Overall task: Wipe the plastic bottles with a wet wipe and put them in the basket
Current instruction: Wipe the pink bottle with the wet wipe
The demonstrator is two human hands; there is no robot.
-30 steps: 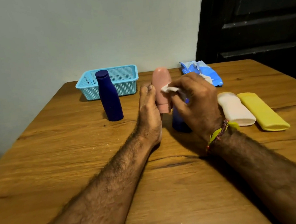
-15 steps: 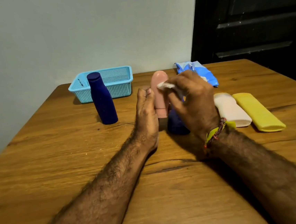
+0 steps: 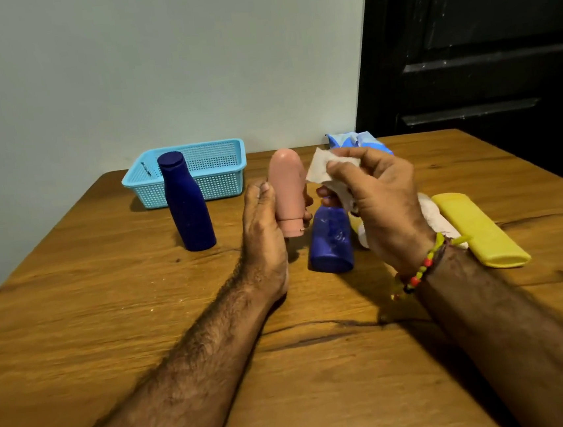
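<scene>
L hand (image 3: 263, 235) grips the pink bottle (image 3: 287, 192) upright, cap down, just above the desk (image 3: 111, 315). R hand (image 3: 382, 200) pinches a white wet wipe (image 3: 324, 171) beside the bottle's top — apart from it. Blue basket (image 3: 217, 171) sits at the back w/ a dark blue bottle (image 3: 187, 203) standing in front.

brightness: dim indoor light, warm on the wooden table (image 3: 112, 333), dull grey-green on the wall (image 3: 156, 70)
source: seems overhead and slightly behind the viewer; no lamp in view
shadows: soft, falling under both forearms and beside the upright dark blue bottle (image 3: 188, 201)
dark zone: black door (image 3: 481, 56) swallows detail, faint sheen on its panel edges
glare: none strong
sharpness: centre fairly crisp, slight softness overall
distortion: wide-angle stretch, forearms balloon toward the lower corners
</scene>
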